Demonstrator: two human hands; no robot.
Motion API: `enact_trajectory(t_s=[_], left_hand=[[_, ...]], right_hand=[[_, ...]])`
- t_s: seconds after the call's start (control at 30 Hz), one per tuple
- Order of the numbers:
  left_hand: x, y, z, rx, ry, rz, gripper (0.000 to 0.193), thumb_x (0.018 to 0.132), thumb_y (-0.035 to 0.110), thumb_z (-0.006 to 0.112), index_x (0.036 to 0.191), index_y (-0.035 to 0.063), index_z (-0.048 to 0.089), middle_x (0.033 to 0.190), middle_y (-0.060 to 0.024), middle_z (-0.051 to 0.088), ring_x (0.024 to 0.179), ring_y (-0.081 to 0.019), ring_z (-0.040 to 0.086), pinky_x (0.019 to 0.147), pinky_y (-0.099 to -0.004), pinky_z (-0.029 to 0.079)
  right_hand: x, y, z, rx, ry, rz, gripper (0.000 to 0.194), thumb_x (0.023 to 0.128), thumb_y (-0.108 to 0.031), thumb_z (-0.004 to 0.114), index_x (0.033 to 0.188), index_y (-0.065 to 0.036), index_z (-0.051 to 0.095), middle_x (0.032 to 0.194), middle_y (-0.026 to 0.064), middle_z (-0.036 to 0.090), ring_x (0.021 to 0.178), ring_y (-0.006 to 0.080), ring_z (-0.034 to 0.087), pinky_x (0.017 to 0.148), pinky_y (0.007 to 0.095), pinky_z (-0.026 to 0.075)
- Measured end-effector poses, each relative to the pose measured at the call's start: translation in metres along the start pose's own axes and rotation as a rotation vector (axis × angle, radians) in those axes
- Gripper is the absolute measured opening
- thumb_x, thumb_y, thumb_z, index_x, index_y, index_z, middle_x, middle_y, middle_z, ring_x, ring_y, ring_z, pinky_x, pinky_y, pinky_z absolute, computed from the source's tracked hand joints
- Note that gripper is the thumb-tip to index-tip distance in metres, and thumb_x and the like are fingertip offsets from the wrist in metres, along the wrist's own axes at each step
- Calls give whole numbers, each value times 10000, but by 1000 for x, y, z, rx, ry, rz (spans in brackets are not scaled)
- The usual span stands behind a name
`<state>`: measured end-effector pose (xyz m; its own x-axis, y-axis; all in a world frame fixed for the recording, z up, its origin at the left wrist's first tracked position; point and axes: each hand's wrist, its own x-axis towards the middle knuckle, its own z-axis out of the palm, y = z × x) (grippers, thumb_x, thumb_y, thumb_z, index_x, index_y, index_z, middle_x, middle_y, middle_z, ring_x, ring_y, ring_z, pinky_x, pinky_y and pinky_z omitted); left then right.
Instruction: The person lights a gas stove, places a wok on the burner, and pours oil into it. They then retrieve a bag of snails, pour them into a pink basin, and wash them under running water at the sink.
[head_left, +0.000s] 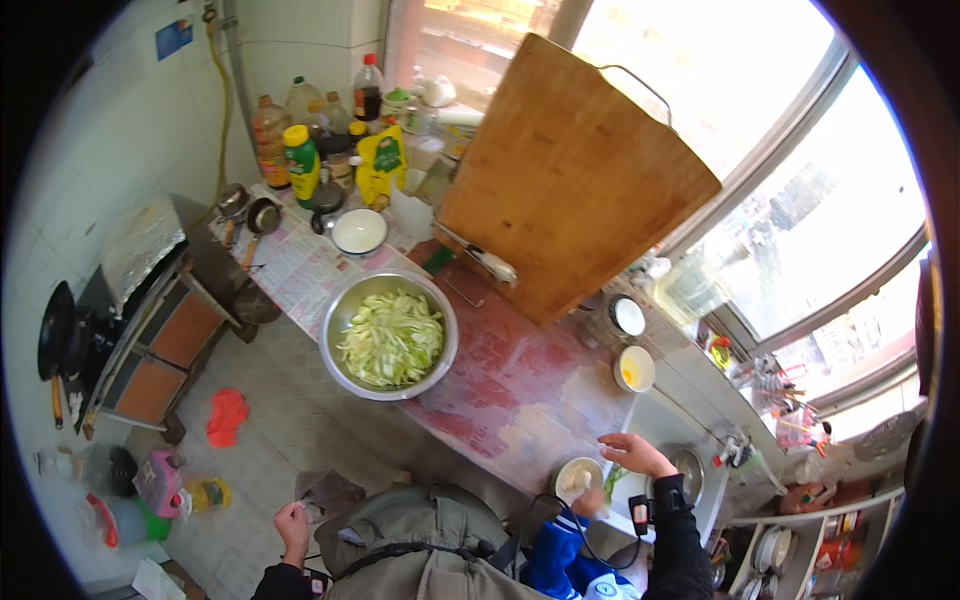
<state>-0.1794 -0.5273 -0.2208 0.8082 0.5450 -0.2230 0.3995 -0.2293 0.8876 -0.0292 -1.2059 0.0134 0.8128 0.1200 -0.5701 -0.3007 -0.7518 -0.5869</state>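
My left hand (291, 531) is low at the left, in front of my jacket, with its fingers closed on a thin, dark see-through plastic bag (330, 493). My right hand (637, 456) is above the right end of the counter, fingers apart, nothing visible in it. Below its fingertips stands a small bowl (557, 486) with pale contents. A blurred hand of another person (590, 504), in a blue sleeve (551, 551), is at that bowl's near side. On the counter's left part sits a wide steel basin (330, 330) heaped with cut pale-green cabbage (394, 337).
A large wooden cutting board (577, 172) leans against the window. A knife with a white handle (495, 266) lies before it. A cup with egg yolk (636, 384) stands near the sink (664, 420). Bottles crowd the back corner. A red bag (226, 417) lies on the floor.
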Motion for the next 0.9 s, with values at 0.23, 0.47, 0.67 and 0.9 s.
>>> enact_trajectory(t_s=[0.23, 0.47, 0.67, 0.9], left_hand=[[7, 36, 9, -397, 20, -378, 122, 894, 62, 594, 818, 3, 669, 643, -24, 588, 504, -95, 504, 432, -251, 360], [7, 67, 6, -760, -17, -571, 95, 880, 69, 587, 822, 99, 518, 765, -17, 547, 547, -70, 466, 397, -193, 311], [2, 66, 6, -605, 3, -648, 184, 855, 84, 601, 791, 146, 440, 669, 25, 441, 517, -56, 413, 380, -201, 277], [-2, 32, -3, -534, 81, -711, 182, 818, 74, 602, 783, 150, 440, 642, 28, 424, 492, -63, 396, 374, -223, 274]], right_hand=[[16, -31, -30, -17, 33, -35, 390, 906, -277, 659, 1237, -74, 622, 1133, 101, 680, 1062, 223, 631, 920, 343, 495], [73, -142, -65, -69, 68, -312, 398, 905, -205, 668, 1268, -64, 585, 1100, 85, 674, 970, 171, 638, 870, 314, 509], [126, -233, -52, -84, 150, -546, 547, 889, -158, 669, 1387, -79, 457, 1206, 147, 612, 1037, 222, 616, 872, 312, 518], [125, -241, -47, -70, 228, -527, 643, 876, -151, 670, 1446, -101, 375, 1287, 177, 549, 1066, 251, 601, 863, 326, 529]])
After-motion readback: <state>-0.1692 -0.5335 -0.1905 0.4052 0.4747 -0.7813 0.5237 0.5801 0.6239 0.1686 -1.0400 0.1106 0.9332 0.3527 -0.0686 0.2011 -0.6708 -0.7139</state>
